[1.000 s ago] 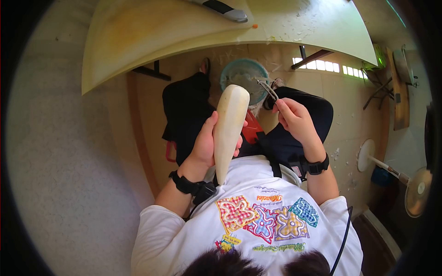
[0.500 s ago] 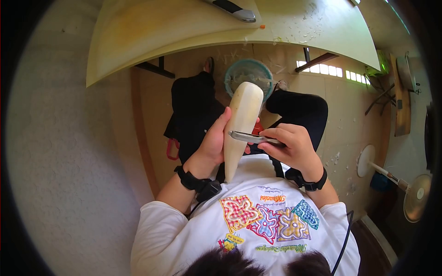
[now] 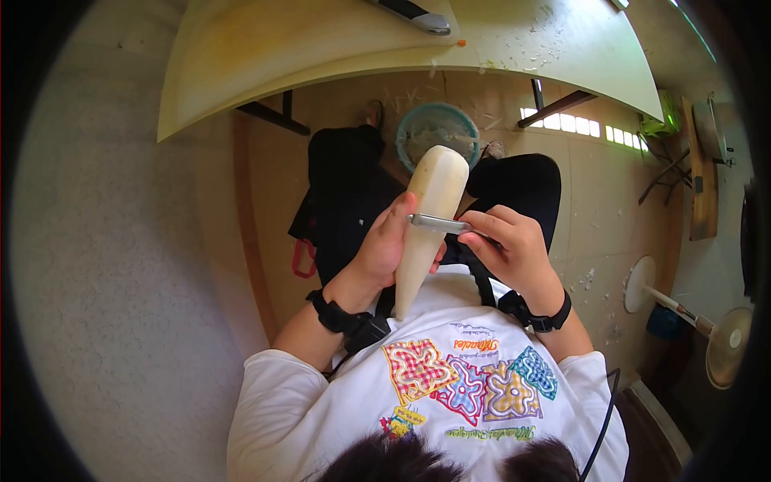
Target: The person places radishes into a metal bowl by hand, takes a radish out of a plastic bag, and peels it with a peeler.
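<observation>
A long white radish (image 3: 438, 181) is held upright over my lap, its thick end away from me and its narrow tip against my shirt. My left hand (image 3: 385, 245) wraps round it from the left and beneath, fingertips showing on its right side. In my right hand (image 3: 510, 245) is a metal peeler (image 3: 438, 224), which lies crosswise over the middle of the radish. Beyond the thick end, a blue basin (image 3: 438, 132) with pale peelings inside stands on the floor between my feet.
Ahead is a pale table (image 3: 321, 48) with a dark-handled tool (image 3: 414, 16), an orange scrap (image 3: 461, 42) and wet bits on it. White scraps lie on the floor. At the right are a fan (image 3: 729, 347) and a wooden board (image 3: 703, 181).
My right hand has brought the peeler from near the basin onto the radish, then slid it slightly towards the thick end. The radish and my left hand have shifted a little right in view.
</observation>
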`<state>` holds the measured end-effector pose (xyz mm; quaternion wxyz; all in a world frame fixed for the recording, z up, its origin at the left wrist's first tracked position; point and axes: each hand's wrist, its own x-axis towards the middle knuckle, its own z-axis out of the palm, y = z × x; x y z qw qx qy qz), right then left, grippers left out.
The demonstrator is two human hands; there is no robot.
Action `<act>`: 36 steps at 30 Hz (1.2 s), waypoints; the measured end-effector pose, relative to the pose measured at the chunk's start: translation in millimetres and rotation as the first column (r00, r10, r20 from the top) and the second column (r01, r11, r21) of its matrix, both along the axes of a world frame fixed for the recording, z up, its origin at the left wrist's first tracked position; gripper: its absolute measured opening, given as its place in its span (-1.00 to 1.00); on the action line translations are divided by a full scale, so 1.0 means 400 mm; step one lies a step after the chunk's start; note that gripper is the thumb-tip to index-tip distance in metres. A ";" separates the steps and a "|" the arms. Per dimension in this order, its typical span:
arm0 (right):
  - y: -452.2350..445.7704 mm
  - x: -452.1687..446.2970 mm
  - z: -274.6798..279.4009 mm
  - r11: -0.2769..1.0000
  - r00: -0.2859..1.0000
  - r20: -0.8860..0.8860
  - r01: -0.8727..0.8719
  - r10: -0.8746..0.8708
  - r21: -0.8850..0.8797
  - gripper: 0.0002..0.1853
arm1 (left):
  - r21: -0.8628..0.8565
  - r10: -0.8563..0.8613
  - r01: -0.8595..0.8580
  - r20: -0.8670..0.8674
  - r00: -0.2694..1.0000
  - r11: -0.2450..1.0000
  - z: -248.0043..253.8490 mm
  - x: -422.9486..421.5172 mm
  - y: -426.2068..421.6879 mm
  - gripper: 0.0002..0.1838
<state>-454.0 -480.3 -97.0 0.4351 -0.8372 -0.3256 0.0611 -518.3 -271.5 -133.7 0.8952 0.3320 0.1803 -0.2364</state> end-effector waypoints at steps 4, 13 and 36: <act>-0.005 -0.003 -0.004 0.999 0.999 0.012 0.052 -0.052 0.000 -0.77 | 0.030 0.014 -0.014 0.004 1.000 0.999 0.015 -0.006 -0.005 -0.39; -0.015 0.012 -0.009 0.986 0.986 -0.014 0.168 -0.168 0.023 -0.82 | 0.005 -0.011 0.011 -0.026 1.000 1.000 0.025 -0.015 -0.011 -0.35; -0.030 0.064 -0.086 0.963 0.951 -0.195 0.260 -0.242 0.075 -0.83 | 0.076 -0.133 0.122 0.159 0.978 0.990 0.086 -0.013 -0.016 -0.28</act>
